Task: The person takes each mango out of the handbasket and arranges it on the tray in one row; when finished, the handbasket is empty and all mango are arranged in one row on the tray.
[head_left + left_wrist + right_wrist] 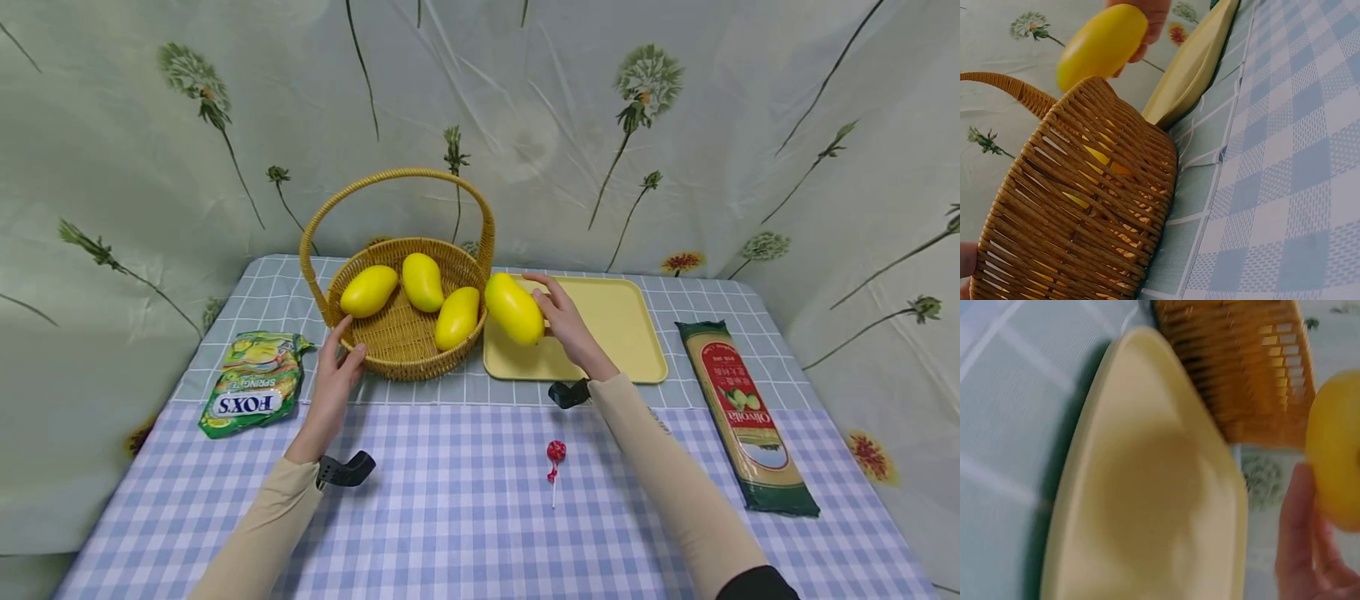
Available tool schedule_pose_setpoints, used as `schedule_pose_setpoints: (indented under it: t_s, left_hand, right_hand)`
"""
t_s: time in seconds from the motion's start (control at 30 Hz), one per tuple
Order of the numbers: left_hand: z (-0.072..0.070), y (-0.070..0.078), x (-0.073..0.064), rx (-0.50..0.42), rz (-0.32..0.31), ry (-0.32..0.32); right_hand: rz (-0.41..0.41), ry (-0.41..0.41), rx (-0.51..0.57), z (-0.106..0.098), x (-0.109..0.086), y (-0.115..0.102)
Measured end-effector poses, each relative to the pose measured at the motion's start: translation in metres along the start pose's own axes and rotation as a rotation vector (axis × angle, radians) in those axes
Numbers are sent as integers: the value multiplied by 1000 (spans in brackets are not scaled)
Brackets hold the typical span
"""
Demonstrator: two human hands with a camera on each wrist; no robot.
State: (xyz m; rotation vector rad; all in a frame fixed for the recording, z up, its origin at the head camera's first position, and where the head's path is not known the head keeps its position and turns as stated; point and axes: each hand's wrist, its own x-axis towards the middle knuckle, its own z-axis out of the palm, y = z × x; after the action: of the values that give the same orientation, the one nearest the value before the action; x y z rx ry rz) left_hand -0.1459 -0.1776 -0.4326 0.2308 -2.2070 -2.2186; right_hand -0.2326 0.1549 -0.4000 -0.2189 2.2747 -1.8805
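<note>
A yellow mango (514, 309) is held between the thumb and fingers of my right hand (567, 326), above the left part of the pale yellow tray (621, 333). In the right wrist view this mango (1339, 450) is cut off by the frame edge. Just left of it stands a wicker basket (405, 365) with a tall arched handle, and several yellow mangoes (369, 291) lie inside. My left hand (337, 371) holds the basket's front left rim. Only a bit of its fingers (967, 259) shows at that rim in the left wrist view.
A green Fox's candy bag (257, 383) lies on the left, and a long Olivoila pasta pack (746, 417) on the right. Between the forearms, a red lollipop (556, 452) rests on the checked tablecloth (450, 517). A floral curtain (555, 142) hangs behind the table.
</note>
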Motion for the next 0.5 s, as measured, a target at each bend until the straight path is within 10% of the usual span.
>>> schedule_pose_setpoints:
  t_s: [0.5]
  left_hand:
    - [0, -1, 1, 22, -13, -5]
  right_hand:
    - [232, 215, -238, 13, 18, 21]
